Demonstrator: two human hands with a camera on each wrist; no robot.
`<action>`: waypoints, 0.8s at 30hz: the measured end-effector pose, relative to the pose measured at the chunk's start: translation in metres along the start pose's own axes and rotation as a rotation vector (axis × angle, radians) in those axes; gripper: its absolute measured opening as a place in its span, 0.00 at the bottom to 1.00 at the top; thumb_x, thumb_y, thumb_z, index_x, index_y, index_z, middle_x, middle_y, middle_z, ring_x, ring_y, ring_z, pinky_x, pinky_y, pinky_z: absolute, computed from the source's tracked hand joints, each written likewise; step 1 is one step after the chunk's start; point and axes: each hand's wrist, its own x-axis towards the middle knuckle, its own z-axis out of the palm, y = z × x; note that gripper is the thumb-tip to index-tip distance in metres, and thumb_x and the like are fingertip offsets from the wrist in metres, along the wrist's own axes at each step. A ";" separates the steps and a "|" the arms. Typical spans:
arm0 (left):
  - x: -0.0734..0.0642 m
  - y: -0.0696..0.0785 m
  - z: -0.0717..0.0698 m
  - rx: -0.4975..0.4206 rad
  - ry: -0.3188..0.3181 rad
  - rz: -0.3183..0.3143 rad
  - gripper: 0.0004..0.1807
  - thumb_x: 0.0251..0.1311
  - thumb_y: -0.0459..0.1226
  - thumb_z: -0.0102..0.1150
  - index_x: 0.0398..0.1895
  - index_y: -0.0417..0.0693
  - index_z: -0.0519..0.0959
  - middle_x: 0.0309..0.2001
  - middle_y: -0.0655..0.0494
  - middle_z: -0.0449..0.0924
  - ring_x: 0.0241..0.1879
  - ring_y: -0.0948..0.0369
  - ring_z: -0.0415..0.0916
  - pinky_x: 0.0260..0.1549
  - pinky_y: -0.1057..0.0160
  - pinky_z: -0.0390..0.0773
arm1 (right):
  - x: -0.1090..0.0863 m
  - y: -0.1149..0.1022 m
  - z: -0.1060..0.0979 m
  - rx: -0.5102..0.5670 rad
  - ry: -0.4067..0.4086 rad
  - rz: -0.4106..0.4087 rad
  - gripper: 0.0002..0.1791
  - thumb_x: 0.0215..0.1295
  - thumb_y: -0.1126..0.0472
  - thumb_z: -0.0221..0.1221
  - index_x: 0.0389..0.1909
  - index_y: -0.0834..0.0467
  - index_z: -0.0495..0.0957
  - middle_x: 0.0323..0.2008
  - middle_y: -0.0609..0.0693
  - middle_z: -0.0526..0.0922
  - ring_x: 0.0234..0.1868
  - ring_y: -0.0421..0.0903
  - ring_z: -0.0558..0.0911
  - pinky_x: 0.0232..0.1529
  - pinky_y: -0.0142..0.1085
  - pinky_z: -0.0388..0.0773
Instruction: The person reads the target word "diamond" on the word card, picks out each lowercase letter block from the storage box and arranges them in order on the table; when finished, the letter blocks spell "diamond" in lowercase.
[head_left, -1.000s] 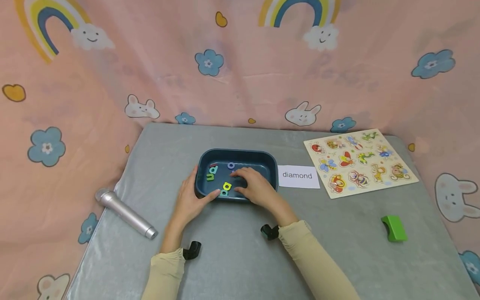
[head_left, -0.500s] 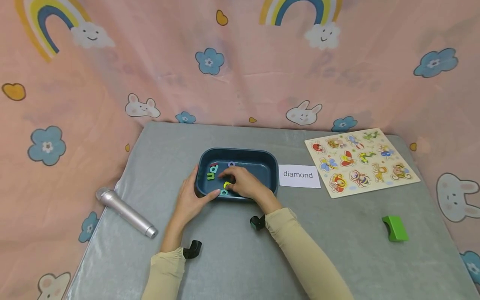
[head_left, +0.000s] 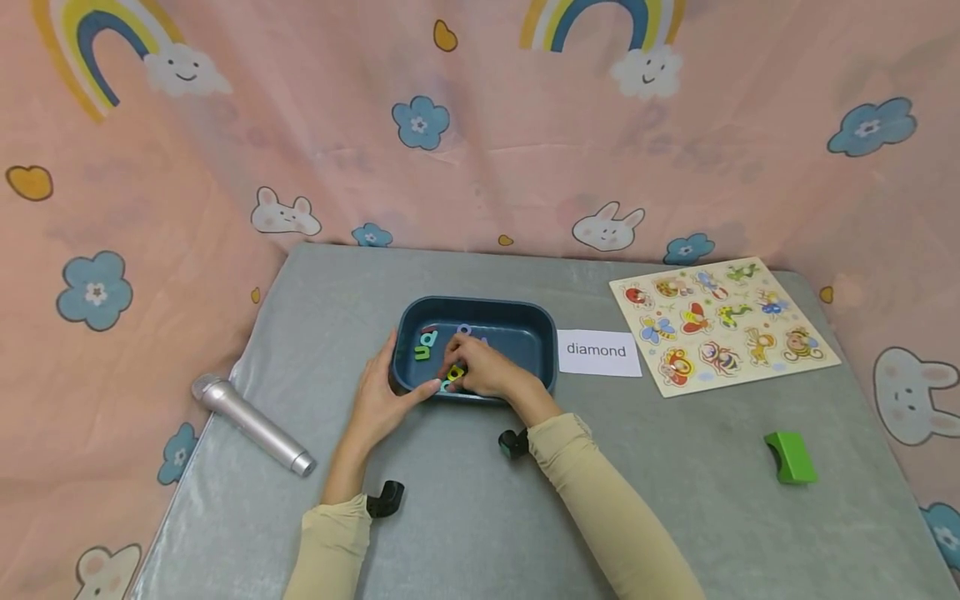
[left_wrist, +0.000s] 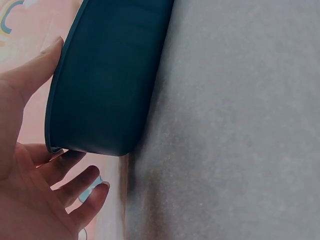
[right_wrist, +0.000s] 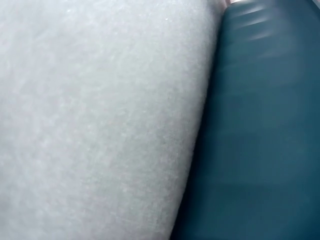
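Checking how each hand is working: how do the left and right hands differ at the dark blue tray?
The left hand holds the dark blue plastic tray from outside, at its near-left corner; the right hand reaches inside it. The left hand touches no letter; the right hand's fingers curl at the small yellow letter. Both wear beige sleeves.

The dark blue tray [head_left: 540, 321] looks like smooth, faintly glossy plastic, on a bench [head_left: 465, 517] under grey, slightly shiny cloth, near a brushed-metal microphone [head_left: 251, 425] and a matt paper card [head_left: 597, 352]
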 end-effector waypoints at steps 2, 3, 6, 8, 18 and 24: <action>0.000 0.000 0.000 0.001 -0.001 0.002 0.61 0.59 0.50 0.77 0.88 0.47 0.49 0.83 0.39 0.57 0.79 0.41 0.59 0.77 0.34 0.59 | 0.000 -0.001 0.000 -0.008 -0.004 0.002 0.08 0.61 0.66 0.75 0.41 0.57 0.92 0.55 0.54 0.79 0.58 0.53 0.79 0.79 0.68 0.56; 0.000 0.000 0.000 0.000 0.000 0.003 0.61 0.59 0.50 0.77 0.87 0.47 0.49 0.83 0.39 0.57 0.79 0.41 0.59 0.77 0.34 0.59 | 0.001 -0.001 -0.001 -0.012 -0.007 0.003 0.07 0.61 0.67 0.75 0.40 0.58 0.91 0.54 0.54 0.79 0.59 0.53 0.78 0.78 0.66 0.59; 0.000 0.000 0.000 -0.002 -0.002 -0.003 0.61 0.59 0.50 0.77 0.88 0.47 0.49 0.83 0.39 0.57 0.79 0.41 0.59 0.77 0.34 0.59 | 0.002 -0.003 -0.001 -0.016 -0.021 0.018 0.06 0.61 0.68 0.75 0.38 0.57 0.90 0.52 0.53 0.80 0.58 0.52 0.78 0.75 0.61 0.66; 0.000 0.000 0.000 -0.005 -0.001 -0.010 0.61 0.59 0.50 0.78 0.88 0.48 0.48 0.83 0.39 0.57 0.79 0.42 0.59 0.77 0.35 0.59 | 0.002 -0.004 -0.002 -0.025 -0.034 0.027 0.06 0.62 0.68 0.74 0.36 0.56 0.89 0.50 0.52 0.79 0.56 0.51 0.77 0.72 0.57 0.69; -0.001 0.000 0.001 -0.009 0.008 -0.011 0.61 0.59 0.49 0.77 0.87 0.46 0.49 0.82 0.38 0.59 0.78 0.42 0.60 0.77 0.35 0.60 | 0.003 -0.005 -0.005 -0.076 -0.073 0.037 0.05 0.67 0.66 0.71 0.39 0.53 0.86 0.47 0.51 0.78 0.55 0.51 0.73 0.65 0.54 0.71; 0.000 0.000 0.001 -0.001 0.007 -0.008 0.61 0.59 0.49 0.77 0.87 0.45 0.49 0.82 0.38 0.58 0.79 0.41 0.59 0.77 0.36 0.59 | 0.004 -0.003 -0.004 -0.048 -0.030 0.047 0.04 0.72 0.68 0.66 0.39 0.55 0.82 0.43 0.51 0.78 0.47 0.48 0.74 0.54 0.46 0.74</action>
